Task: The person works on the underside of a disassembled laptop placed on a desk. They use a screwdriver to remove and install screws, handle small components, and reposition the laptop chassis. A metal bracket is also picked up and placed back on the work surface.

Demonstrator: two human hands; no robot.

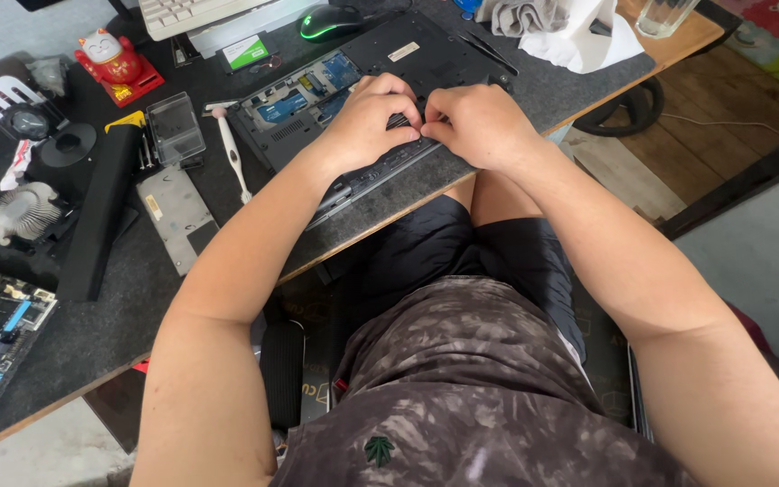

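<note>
Two hands, left hand (373,122) and right hand (478,124), meet fingertip to fingertip, pinched on a small dark part (405,124) at the near edge of the upturned laptop (353,86) on the tabletop (119,307). It looks best to press evenly and gently, keeping the part level. A brush (232,153) lies just left.

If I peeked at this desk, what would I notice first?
First, the left hand and right hand pressed together on the near edge of an opened laptop, its circuit boards showing. Then the red lucky cat figurine at the far left of the desk, and the mouse glowing green behind the laptop.
</note>
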